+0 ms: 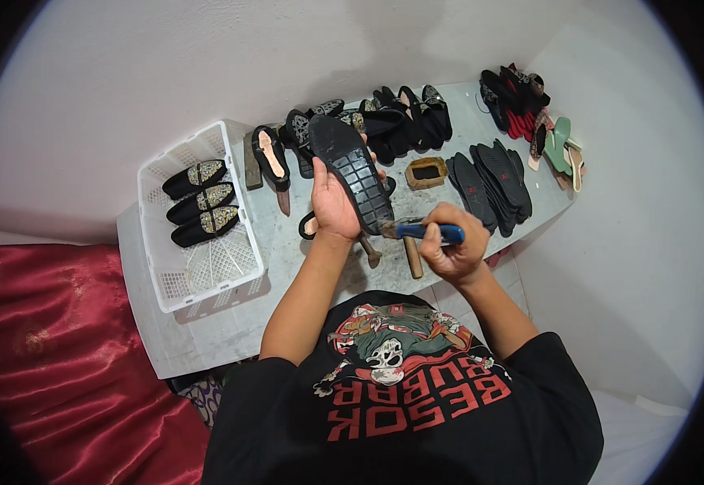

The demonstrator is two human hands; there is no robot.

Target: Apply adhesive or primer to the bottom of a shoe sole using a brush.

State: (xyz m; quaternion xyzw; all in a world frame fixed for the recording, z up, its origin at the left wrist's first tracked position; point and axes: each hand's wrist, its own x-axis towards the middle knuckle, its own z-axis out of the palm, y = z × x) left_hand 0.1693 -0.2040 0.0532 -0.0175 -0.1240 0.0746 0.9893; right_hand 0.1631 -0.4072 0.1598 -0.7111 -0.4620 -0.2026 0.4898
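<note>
My left hand (333, 202) grips a black shoe (350, 166), held over the table with its gridded sole turned up toward me. In my right hand (455, 242) is a blue-handled brush (410, 229), its bristles at the near end of that sole; whether they touch it I cannot tell. Below the held shoe, another black shoe (309, 225) lies partly hidden by my left hand. Close by on the table are a wooden tool handle (413, 259) and a second tool with a rounded end (373, 257). A yellowish container (426, 173) with a dark inside stands beyond my right hand.
A white plastic basket (200, 295) with three patterned black shoes stands at left. Several black shoes (416, 121) line the table's far side. Stacked black soles (501, 182) lie at right, near green shoe pieces (560, 145). Red satin cloth (69, 339) hangs left of the table (145, 323).
</note>
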